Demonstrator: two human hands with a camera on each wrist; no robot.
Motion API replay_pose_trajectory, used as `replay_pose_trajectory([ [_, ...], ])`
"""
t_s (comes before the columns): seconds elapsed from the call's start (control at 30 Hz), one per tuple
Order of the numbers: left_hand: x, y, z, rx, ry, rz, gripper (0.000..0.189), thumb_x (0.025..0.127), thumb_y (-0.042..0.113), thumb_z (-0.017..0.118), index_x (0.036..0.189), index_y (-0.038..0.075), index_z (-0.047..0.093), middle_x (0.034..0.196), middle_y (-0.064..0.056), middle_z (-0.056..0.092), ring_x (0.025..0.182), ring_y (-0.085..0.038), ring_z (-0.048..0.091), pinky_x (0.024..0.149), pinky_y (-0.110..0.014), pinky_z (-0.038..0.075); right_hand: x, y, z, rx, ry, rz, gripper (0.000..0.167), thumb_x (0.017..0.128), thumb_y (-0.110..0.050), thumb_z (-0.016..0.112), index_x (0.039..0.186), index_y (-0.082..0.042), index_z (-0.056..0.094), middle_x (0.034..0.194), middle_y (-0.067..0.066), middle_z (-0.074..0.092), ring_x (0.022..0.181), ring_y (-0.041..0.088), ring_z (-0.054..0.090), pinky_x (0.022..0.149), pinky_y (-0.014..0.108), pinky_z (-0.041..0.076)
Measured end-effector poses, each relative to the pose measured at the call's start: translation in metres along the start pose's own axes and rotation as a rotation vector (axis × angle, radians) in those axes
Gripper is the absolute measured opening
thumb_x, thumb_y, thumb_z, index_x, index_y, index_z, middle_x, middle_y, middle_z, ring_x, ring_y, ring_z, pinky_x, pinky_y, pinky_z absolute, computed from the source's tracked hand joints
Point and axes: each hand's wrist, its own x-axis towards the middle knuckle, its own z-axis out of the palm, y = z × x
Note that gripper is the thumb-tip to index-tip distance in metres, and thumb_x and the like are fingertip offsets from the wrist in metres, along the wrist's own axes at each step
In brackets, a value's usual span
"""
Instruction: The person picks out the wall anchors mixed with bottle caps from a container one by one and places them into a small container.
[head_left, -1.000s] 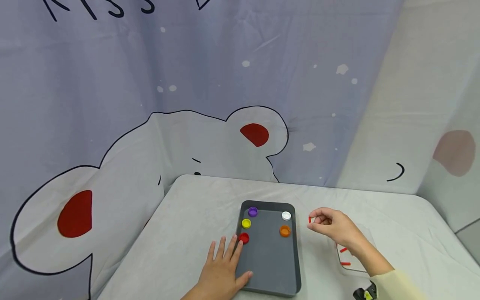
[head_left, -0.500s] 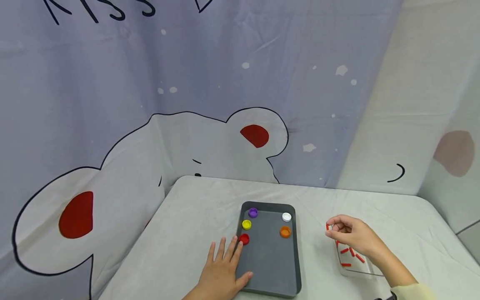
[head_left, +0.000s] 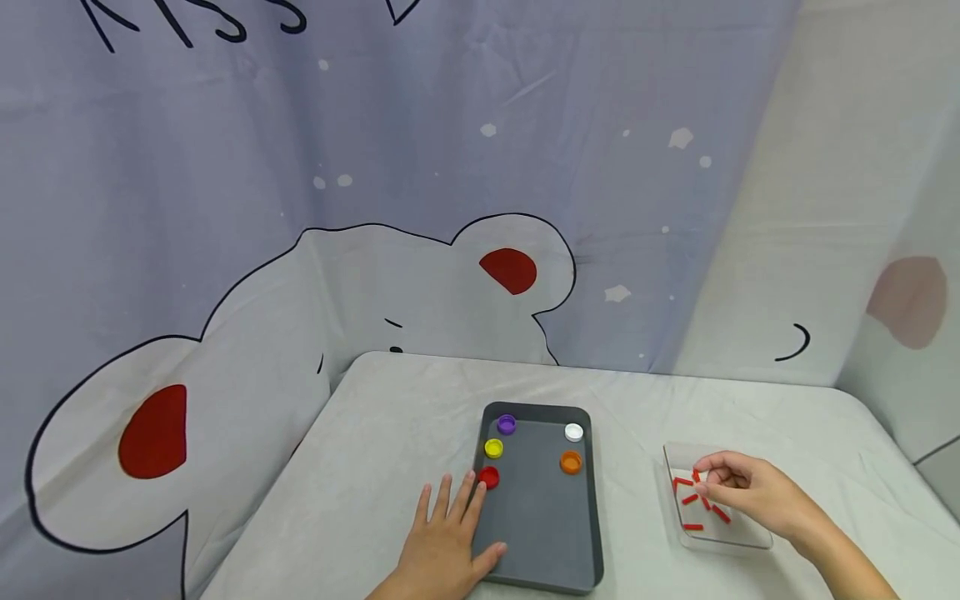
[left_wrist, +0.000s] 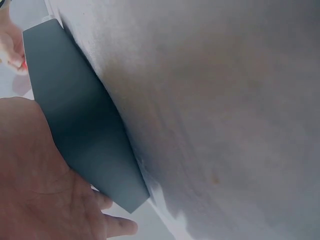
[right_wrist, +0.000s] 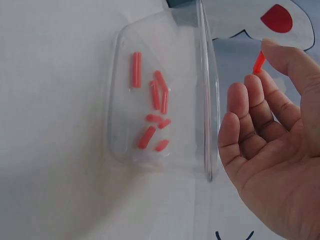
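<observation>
Between thumb and index finger, my right hand (head_left: 761, 493) pinches a short red stick (right_wrist: 259, 62). It is over a clear plastic box (head_left: 723, 545), in which several loose red sticks (right_wrist: 137, 70) lie scattered. My left hand (head_left: 437, 552) has its fingers spread along the left side of a dark grey tray (head_left: 536, 533), with the thumb over the rim. The left wrist view shows the palm beside the tray's outer wall (left_wrist: 85, 110). Near the left fingertips, a red round cap (head_left: 489, 477) sits inside the tray.
Also in the tray are a yellow cap (head_left: 493, 448) and a purple cap (head_left: 506, 424) on the left, with a white cap (head_left: 573, 432) and an orange cap (head_left: 571, 462) on the right. A white cloth (head_left: 405, 417) covers the table, and a printed curtain (head_left: 420, 150) hangs behind it.
My right hand has moved right and toward me, from beside the tray to over the clear box, still pinching a red stick. The left hand and the caps have stayed in place.
</observation>
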Motion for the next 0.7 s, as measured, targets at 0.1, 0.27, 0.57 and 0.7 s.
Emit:
replay_pose_trajectory([
  [0.1, 0.001, 0.000, -0.001, 0.003, -0.001, -0.001, 0.089, 0.096, 0.073, 0.039, 0.161, 0.013, 0.030, 0.168, -0.009, 0.023, 0.153, -0.044, 0.017, 0.118, -0.067, 0.008, -0.004, 0.005, -0.004, -0.006, -0.010, -0.009, 0.040, 0.096, -0.028, 0.072, 0.124, -0.001, 0.063, 0.095, 0.001, 0.065, 0.084, 0.012, 0.064, 0.076, 0.022, 0.051],
  [0.27, 0.000, 0.000, -0.001, 0.004, -0.005, -0.003, 0.089, 0.096, 0.073, 0.039, 0.161, 0.013, 0.030, 0.168, -0.009, 0.022, 0.153, -0.043, 0.017, 0.118, -0.066, 0.009, -0.011, 0.010, -0.009, -0.022, 0.002, -0.013, 0.039, 0.096, -0.029, 0.071, 0.124, -0.001, 0.063, 0.096, 0.000, 0.065, 0.084, 0.008, 0.063, 0.075, 0.022, 0.051],
  [0.57, 0.000, 0.000, 0.000, 0.013, 0.003, 0.003, 0.087, 0.097, 0.072, 0.039, 0.160, 0.012, 0.031, 0.168, -0.009, 0.022, 0.152, -0.044, 0.018, 0.118, -0.066, 0.010, -0.020, 0.022, -0.016, -0.027, 0.013, -0.066, 0.036, 0.097, -0.022, 0.070, 0.122, 0.002, 0.063, 0.094, -0.003, 0.065, 0.083, 0.006, 0.063, 0.073, 0.021, 0.051],
  [0.7, -0.001, 0.001, -0.001, 0.000, -0.003, -0.001, 0.087, 0.097, 0.071, 0.039, 0.160, 0.012, 0.031, 0.168, -0.009, 0.021, 0.153, -0.044, 0.017, 0.118, -0.066, 0.010, -0.022, 0.025, -0.017, -0.030, 0.025, -0.057, 0.035, 0.097, -0.022, 0.070, 0.123, 0.001, 0.063, 0.094, -0.004, 0.065, 0.083, 0.005, 0.063, 0.073, 0.020, 0.050],
])
